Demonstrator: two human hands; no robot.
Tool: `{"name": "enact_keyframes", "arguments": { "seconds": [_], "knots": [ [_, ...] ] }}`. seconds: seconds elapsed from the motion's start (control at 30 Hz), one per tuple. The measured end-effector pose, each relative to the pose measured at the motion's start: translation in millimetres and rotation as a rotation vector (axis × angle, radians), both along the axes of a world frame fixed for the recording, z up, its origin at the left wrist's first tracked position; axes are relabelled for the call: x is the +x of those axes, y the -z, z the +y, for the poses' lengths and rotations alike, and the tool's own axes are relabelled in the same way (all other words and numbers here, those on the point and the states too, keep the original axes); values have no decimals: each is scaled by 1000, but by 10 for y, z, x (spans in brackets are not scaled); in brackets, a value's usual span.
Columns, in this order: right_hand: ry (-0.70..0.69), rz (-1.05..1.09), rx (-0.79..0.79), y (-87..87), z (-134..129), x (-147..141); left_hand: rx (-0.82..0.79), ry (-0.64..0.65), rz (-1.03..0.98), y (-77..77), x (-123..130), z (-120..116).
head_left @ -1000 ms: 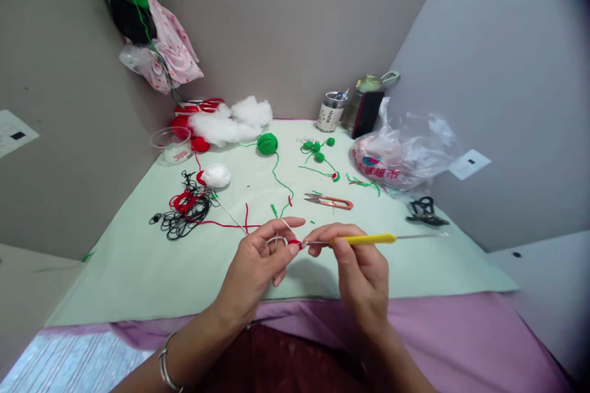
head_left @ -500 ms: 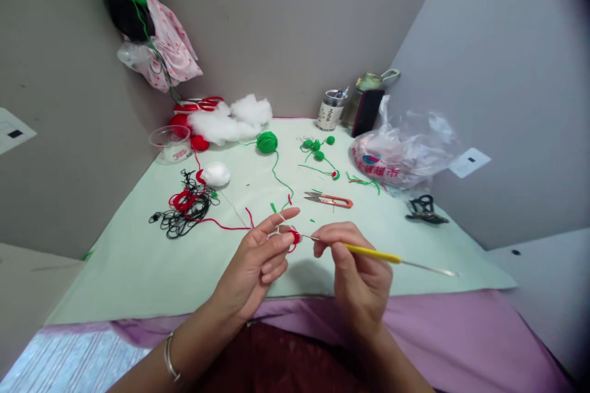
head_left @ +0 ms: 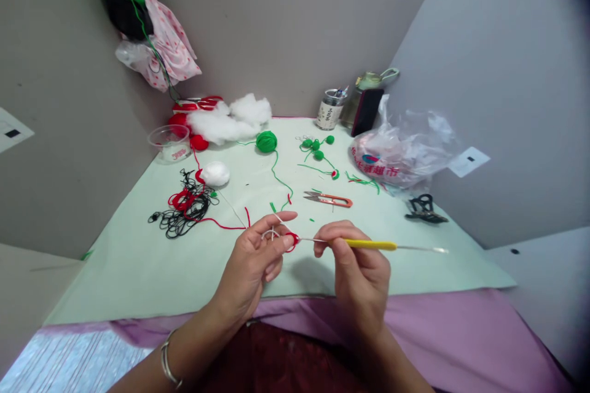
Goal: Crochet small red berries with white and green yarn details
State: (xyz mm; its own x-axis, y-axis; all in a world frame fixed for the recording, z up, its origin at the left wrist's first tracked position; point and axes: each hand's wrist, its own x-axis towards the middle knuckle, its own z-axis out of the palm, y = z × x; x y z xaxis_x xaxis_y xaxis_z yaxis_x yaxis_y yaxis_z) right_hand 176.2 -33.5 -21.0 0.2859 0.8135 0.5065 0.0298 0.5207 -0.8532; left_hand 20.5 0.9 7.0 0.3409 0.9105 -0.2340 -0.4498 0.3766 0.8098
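Observation:
Between the thumb and fingers of my left hand (head_left: 253, 258) is a small red crochet piece (head_left: 293, 239). White yarn (head_left: 271, 233) runs over my raised left index finger down to the piece. My right hand (head_left: 362, 276) grips a crochet hook (head_left: 371, 244) by its yellow handle, pen-like. The hook's thin metal tip reaches left to the red piece; whether it is inside a stitch I cannot make out. From the left, a red strand (head_left: 221, 225) trails towards my left hand.
Orange thread snips (head_left: 328, 199) lie beyond my hands. Further back are a green yarn ball (head_left: 266, 142), small green crochet balls (head_left: 318, 155) and white stuffing (head_left: 221, 126). Tangled black cord (head_left: 184, 221) lies left; a plastic bag (head_left: 401, 156) and black claw clip (head_left: 424, 209) are at right.
The crochet hook has swung closer to level, its far end rising and shifting left. My left index finger has dipped slightly, and both hands keep their hold.

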Motion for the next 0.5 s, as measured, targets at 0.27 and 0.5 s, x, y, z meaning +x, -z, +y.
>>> {"name": "enact_keyframes", "arguments": {
  "seconds": [0.27, 0.5],
  "knots": [
    [33, -198, 47, -8, 43, -44, 4, 64, -25, 44, 61, -33],
    [212, -483, 170, 36, -8, -9, -169, 124, -160, 89, 49, 43]
  ]
}}
